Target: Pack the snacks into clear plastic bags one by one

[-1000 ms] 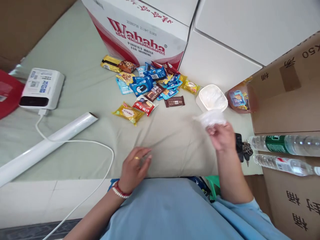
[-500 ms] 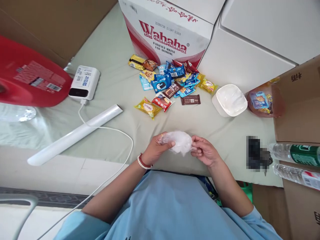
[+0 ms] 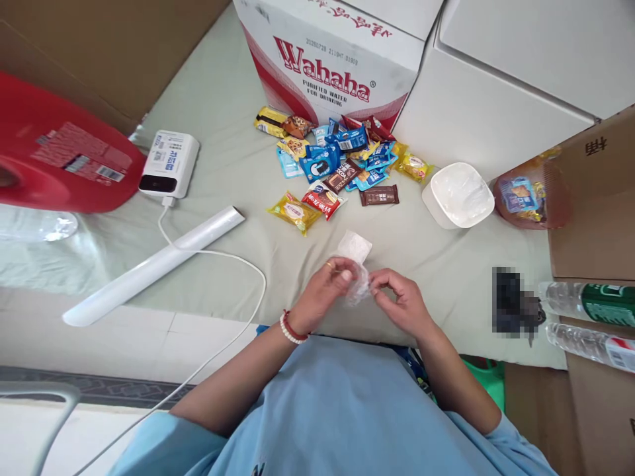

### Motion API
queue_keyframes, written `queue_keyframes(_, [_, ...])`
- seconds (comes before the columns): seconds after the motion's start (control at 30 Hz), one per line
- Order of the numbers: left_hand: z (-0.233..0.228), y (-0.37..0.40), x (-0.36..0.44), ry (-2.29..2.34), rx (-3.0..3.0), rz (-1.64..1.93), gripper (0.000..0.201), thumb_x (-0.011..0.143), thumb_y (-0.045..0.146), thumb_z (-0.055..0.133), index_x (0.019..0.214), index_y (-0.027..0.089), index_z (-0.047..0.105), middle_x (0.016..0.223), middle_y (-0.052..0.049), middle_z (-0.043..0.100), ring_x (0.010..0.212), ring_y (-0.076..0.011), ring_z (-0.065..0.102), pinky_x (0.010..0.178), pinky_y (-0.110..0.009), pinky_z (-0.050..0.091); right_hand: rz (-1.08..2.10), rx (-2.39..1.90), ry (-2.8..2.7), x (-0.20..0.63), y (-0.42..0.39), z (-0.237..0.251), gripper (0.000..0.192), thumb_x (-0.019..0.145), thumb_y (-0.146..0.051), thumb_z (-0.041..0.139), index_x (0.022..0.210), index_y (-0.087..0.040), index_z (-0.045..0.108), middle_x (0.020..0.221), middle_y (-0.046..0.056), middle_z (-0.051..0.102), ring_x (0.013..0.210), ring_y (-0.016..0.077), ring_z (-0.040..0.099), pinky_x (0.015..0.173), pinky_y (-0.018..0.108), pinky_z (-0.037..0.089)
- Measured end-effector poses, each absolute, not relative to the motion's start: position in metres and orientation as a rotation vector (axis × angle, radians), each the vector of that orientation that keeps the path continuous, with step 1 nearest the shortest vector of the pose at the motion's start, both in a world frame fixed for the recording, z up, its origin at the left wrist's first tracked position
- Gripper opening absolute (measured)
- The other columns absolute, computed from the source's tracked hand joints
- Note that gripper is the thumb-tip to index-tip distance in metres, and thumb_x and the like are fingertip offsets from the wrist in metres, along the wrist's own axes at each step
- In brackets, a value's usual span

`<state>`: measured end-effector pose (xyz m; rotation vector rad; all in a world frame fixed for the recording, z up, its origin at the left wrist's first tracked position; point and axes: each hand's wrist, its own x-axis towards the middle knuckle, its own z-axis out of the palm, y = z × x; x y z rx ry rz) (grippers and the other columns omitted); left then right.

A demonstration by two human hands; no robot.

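Observation:
My left hand (image 3: 327, 289) is closed on a crumpled clear plastic bag (image 3: 359, 289), which bunches out between thumb and fingers. A flat white square piece (image 3: 354, 246) extends beyond the bag towards the snacks; whether it is inside the plastic or separate, I cannot tell. On the other side, my right hand (image 3: 403, 303) has curled fingers, their tips pinching the bag's right edge. Just ahead of the hands lie a yellow snack packet (image 3: 294, 213), a red and white snack packet (image 3: 322, 199) and a brown chocolate packet (image 3: 380, 196).
A heap of wrapped snacks (image 3: 342, 149) lies against the Wahaha carton (image 3: 327, 73). To the right stand a white square tub (image 3: 434, 201), a reddish clear container (image 3: 558, 205) and bottles (image 3: 608, 304). At left are a power bank (image 3: 171, 162), cable (image 3: 233, 258), white tube (image 3: 153, 268) and red jug (image 3: 64, 145).
The white piece, earlier bunched between both hands, now shows flat and square above them. The plastic has gathered lower, and my hands have come closer together.

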<state>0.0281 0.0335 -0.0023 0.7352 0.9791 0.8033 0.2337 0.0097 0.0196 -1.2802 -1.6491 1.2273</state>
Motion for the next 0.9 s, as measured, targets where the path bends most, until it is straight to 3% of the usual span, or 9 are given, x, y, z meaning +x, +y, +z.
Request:
queue_keyframes(0.13, [-0.005, 0.036, 0.030, 1.094, 0.662, 0.903, 0.043, 0.071, 0.053, 0.086, 0.082, 0.018, 0.064, 0.072, 0.004, 0.059, 0.064, -0.0093, 0.050, 0.063, -0.023, 0.041, 1.164, -1.209, -1.860, 0.231, 0.014, 0.029, 0.008, 0.099, -0.025, 0.060, 0.097, -0.023, 0.067, 0.093, 0.003, 0.073, 0.088, 0.0168, 0.066, 0.081, 0.030, 0.052])
queue_keyframes(0.23, [-0.011, 0.036, 0.018, 1.219, 0.700, 0.981, 0.040, 0.070, 0.050, 0.087, 0.079, 0.017, 0.067, 0.073, 0.002, 0.062, 0.068, -0.0100, 0.052, 0.067, -0.024, 0.041, 0.945, -1.491, -1.749, 0.234, 0.030, 0.016, 0.017, 0.100, -0.033, 0.058, 0.092, -0.022, 0.067, 0.092, 0.004, 0.070, 0.080, 0.0166, 0.066, 0.073, 0.029, 0.052])
queue_keyframes(0.37, [-0.014, 0.030, 0.003, 1.225, 0.737, 0.984, 0.035, 0.070, 0.044, 0.089, 0.080, 0.018, 0.069, 0.080, 0.000, 0.067, 0.075, -0.0123, 0.057, 0.071, -0.025, 0.044, 0.676, -1.802, -1.732, 0.224, 0.066, -0.019, 0.029, 0.097, -0.038, 0.057, 0.117, -0.018, 0.066, 0.117, 0.012, 0.067, 0.073, 0.0169, 0.063, 0.077, 0.035, 0.054])
queue_keyframes(0.47, [-0.014, 0.024, -0.001, 1.190, 0.744, 1.017, 0.032, 0.068, 0.040, 0.091, 0.076, 0.018, 0.068, 0.083, 0.000, 0.066, 0.077, -0.0121, 0.056, 0.072, -0.025, 0.044, 0.641, -1.945, -1.827, 0.204, 0.089, -0.036, 0.043, 0.096, -0.038, 0.060, 0.134, -0.018, 0.061, 0.130, 0.015, 0.063, 0.086, 0.0216, 0.066, 0.081, 0.037, 0.053])
queue_keyframes(0.57, [-0.015, 0.020, -0.005, 1.199, 0.663, 1.064, 0.033, 0.070, 0.044, 0.089, 0.075, 0.018, 0.069, 0.081, 0.000, 0.063, 0.076, -0.0113, 0.054, 0.071, -0.024, 0.043, 0.704, -1.923, -1.951, 0.191, 0.100, -0.042, 0.030, 0.093, -0.030, 0.061, 0.119, -0.019, 0.068, 0.116, 0.011, 0.068, 0.093, 0.0238, 0.066, 0.081, 0.035, 0.052])
queue_keyframes(0.7, [-0.019, 0.017, -0.017, 1.254, 0.541, 1.045, 0.033, 0.070, 0.046, 0.086, 0.082, 0.018, 0.073, 0.081, -0.001, 0.062, 0.073, -0.0114, 0.052, 0.068, -0.024, 0.043, 0.731, -1.844, -1.618, 0.213, 0.105, -0.041, 0.020, 0.089, -0.032, 0.061, 0.102, -0.018, 0.069, 0.090, 0.004, 0.068, 0.074, 0.0175, 0.060, 0.076, 0.031, 0.051])
queue_keyframes(0.8, [-0.024, 0.018, -0.028, 1.348, 0.659, 1.079, 0.036, 0.060, 0.034, 0.091, 0.089, 0.019, 0.076, 0.096, -0.003, 0.062, 0.085, -0.0139, 0.057, 0.075, -0.026, 0.048, 0.461, -1.876, -1.220, 0.264, 0.120, -0.031, 0.027, 0.086, -0.042, 0.063, 0.100, -0.018, 0.065, 0.082, 0.000, 0.064, 0.068, 0.0150, 0.056, 0.071, 0.029, 0.050])
queue_keyframes(0.9, [-0.027, 0.021, -0.033, 1.434, 0.746, 1.118, 0.045, 0.058, 0.034, 0.093, 0.098, 0.022, 0.078, 0.114, -0.004, 0.056, 0.099, -0.0180, 0.059, 0.083, -0.030, 0.053, 0.068, -1.910, -1.007, 0.332, 0.144, -0.013, 0.023, 0.085, -0.037, 0.063, 0.099, -0.018, 0.062, 0.085, 0.001, 0.063, 0.073, 0.0156, 0.058, 0.077, 0.032, 0.051])
